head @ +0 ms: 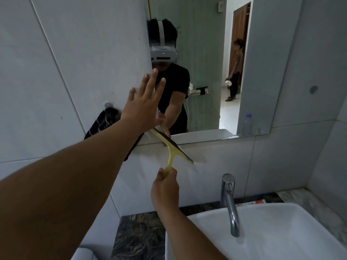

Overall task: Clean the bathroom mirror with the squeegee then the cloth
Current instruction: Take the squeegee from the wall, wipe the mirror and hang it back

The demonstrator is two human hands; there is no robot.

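The bathroom mirror hangs on the tiled wall above the sink. My right hand grips the handle of a yellow squeegee, whose dark blade lies tilted across the mirror's lower left corner and the tile below it. My left hand is raised with fingers spread, flat against the mirror's left edge. A dark striped cloth hangs from a hook on the wall left of the mirror, partly hidden behind my left forearm.
A white basin with a chrome tap sits at the lower right on a dark marbled counter. The mirror reflects a plastic bottle and a second person standing in a doorway.
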